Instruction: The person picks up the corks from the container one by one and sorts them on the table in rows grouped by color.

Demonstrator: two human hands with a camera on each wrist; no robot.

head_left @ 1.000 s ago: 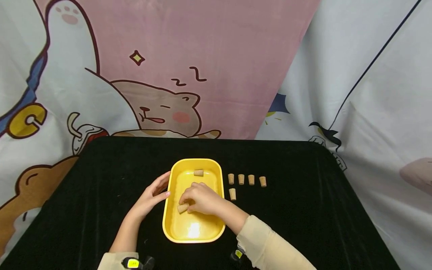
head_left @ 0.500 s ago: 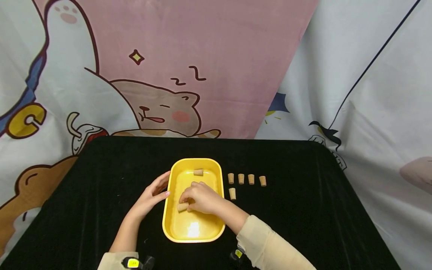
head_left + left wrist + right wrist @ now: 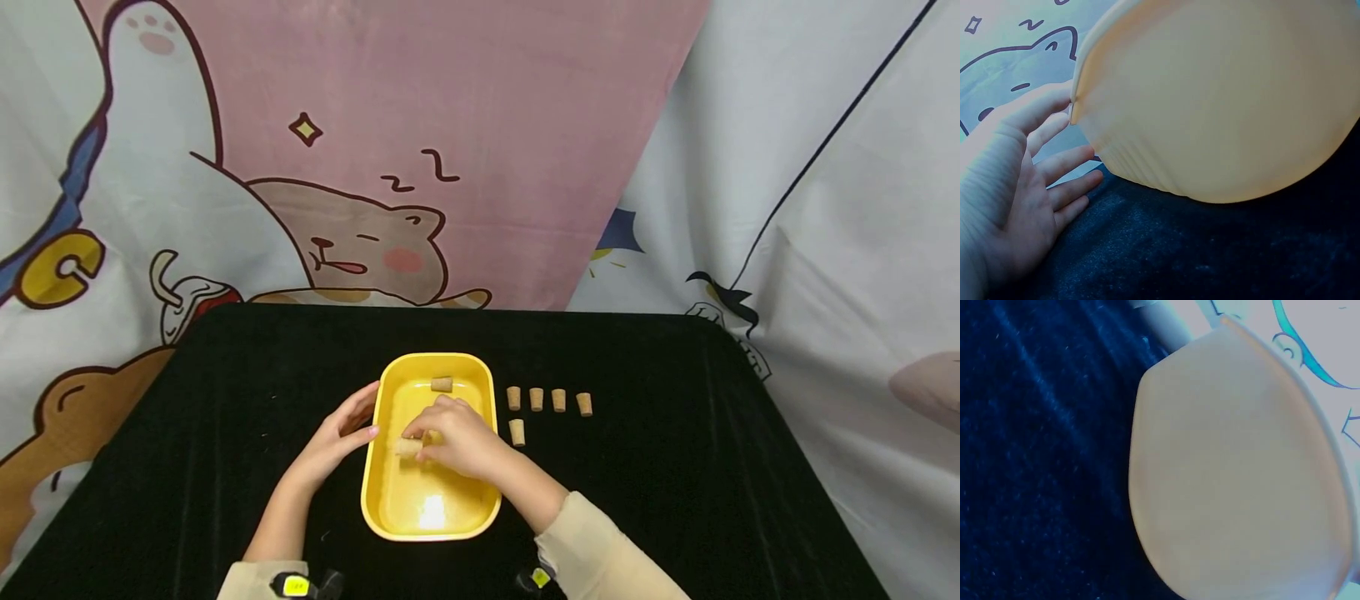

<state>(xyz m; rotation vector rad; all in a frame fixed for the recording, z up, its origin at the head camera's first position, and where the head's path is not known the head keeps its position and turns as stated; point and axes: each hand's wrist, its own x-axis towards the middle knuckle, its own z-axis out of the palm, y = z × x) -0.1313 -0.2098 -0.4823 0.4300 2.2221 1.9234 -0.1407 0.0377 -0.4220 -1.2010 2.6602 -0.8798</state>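
Note:
A tapered cork stopper (image 3: 408,447) is pinched between the thumb and fingers of my right hand (image 3: 459,437), over the floor of the yellow tray (image 3: 431,504). It looks slightly blurred. A second cork stopper (image 3: 442,384) lies on its side near the tray's far end. My left hand (image 3: 330,446) is at the tray's left side, with thumb and fingertips against the rim. In the left wrist view its fingers (image 3: 1069,164) are extended and meet the tray's outer wall (image 3: 1222,125). The tray wall (image 3: 1235,469) fills much of the right wrist view and hides the right hand there.
Right of the tray, several cork stoppers (image 3: 536,399) stand in a row on the black cloth (image 3: 660,483). One more cork stopper (image 3: 517,432) stands nearer, close to the tray's right rim. A printed curtain (image 3: 525,125) hangs behind the table.
My right hand has shifted slightly away from me and to the right inside the tray, and the pinched cork stopper has moved with it. My left hand and the tray stay put.

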